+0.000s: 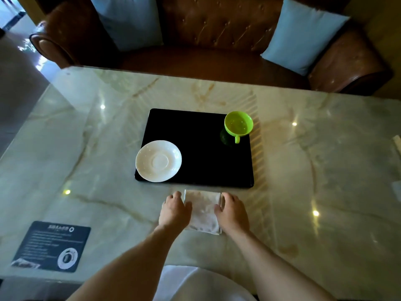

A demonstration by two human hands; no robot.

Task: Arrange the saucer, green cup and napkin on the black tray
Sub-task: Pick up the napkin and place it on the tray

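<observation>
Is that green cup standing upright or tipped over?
Upright: the cup sits on the tray, open mouth up, handle toward the person.

Glossy marble table (303, 161), pale green-grey with tan veins, ceiling light spots reflected. Black tray (199, 153) lies flat near centre; its near-left corner is hidden under a white saucer (158, 161) that overhangs the tray's left edge. Folded napkin (204, 211) lies flat on the table just in front of the tray's near edge, not touching it. Dark printed card (52, 246) lies flat at the near-left corner, well apart from the tray. Pale object at the far right edge, cut off, unclear.
</observation>
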